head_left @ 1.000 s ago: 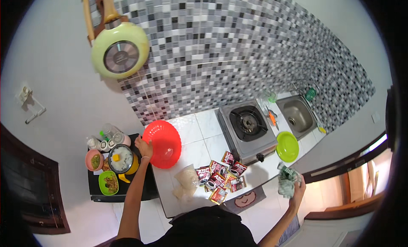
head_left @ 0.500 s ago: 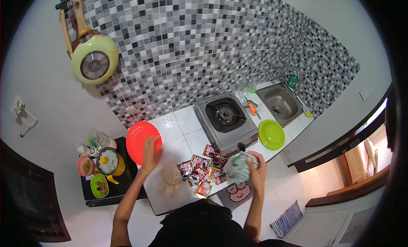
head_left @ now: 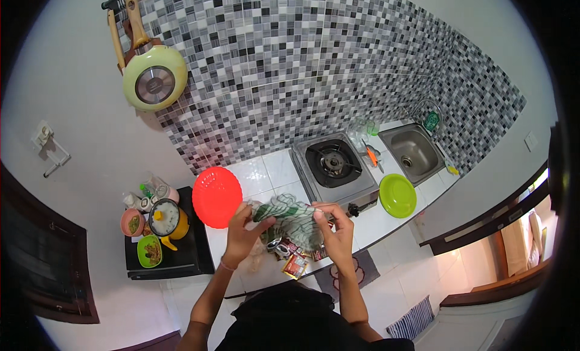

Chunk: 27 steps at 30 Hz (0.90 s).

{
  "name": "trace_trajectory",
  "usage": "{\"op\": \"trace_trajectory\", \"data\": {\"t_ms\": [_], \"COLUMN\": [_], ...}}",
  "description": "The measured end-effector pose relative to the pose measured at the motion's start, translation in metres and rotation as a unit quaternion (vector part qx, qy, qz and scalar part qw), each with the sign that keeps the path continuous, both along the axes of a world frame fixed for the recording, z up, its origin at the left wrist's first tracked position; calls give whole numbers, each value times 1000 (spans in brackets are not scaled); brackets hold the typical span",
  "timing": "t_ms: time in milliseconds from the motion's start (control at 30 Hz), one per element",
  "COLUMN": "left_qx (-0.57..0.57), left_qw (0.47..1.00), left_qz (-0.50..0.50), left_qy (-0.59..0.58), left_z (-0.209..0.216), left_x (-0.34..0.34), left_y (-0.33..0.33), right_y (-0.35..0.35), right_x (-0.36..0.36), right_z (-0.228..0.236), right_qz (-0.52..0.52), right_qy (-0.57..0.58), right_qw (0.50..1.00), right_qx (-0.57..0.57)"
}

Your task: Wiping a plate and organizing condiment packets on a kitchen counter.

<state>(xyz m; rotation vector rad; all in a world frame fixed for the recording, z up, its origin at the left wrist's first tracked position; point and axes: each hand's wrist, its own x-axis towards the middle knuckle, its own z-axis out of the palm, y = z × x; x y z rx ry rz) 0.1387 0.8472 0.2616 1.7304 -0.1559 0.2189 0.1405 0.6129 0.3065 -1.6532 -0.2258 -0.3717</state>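
Observation:
A thin green-and-white striped plastic bag point(head_left: 291, 219) is stretched between my two hands over the counter. My left hand point(head_left: 243, 236) pinches its left upper edge, close to the red scalloped plate point(head_left: 212, 194). The right upper edge is pinched by my right hand point(head_left: 338, 235), in front of the stove. Beneath the bag lie several dark red and orange sachets point(head_left: 296, 266), partly covered by it. A crumpled clear plastic bag point(head_left: 254, 259) rests on the tiles below my left hand, partly hidden.
A single-burner stove point(head_left: 334, 163) stands behind my right hand, with a green plate point(head_left: 397, 195) and a sink point(head_left: 414, 151) further right. At left, a black stand point(head_left: 196, 254) holds a yellow pot point(head_left: 170, 221) and bowls. Pans point(head_left: 156, 79) hang on the wall.
The crumpled bag came left from beside the sachets in my right hand and is now spread out. My left hand left the red plate and took hold of the bag's other side.

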Motion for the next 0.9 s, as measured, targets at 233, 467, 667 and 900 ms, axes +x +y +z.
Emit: {"op": "trace_trajectory", "data": {"t_ms": [233,467,667,900], "left_qx": [-49,-98,-51,-94], "left_qw": [996,980,952,947], "left_qz": [65,155,275,285], "left_qy": [-39,-79,-123,-114], "left_z": [64,87,68,52], "left_x": [-3,-5,-28,-54], "left_y": [2,-8,45,58], "right_y": [6,32,-7,-12], "right_x": [10,11,25,26], "right_z": [-1,-30,-55,1], "right_qz": [102,310,179,39], "right_qy": [93,129,-3,-27], "right_qw": [989,922,975,998], "right_qx": [49,-193,-128,-51]}}
